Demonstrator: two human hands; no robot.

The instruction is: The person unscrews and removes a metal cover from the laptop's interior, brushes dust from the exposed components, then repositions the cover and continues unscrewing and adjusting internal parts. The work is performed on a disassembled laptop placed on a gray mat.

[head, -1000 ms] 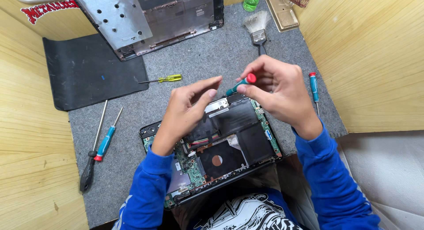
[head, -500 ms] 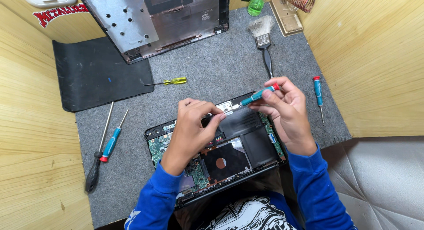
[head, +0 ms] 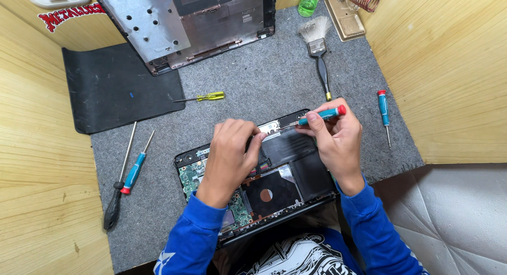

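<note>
1 head view, straight down, close over the felt mat [head: 253,85]

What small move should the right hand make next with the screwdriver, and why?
Probably seat the tip and turn. The right hand holds the blue screwdriver almost flat, tip at the top edge of the open laptop. The left hand rests its fingertips just beside that spot, bracing it.

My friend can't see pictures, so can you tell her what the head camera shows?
A person's right hand holds a small teal screwdriver to the top edge of an opened laptop, while the left hand rests on its insides. The laptop lies on a grey felt mat, with more screwdrivers and a brush around it.
</note>
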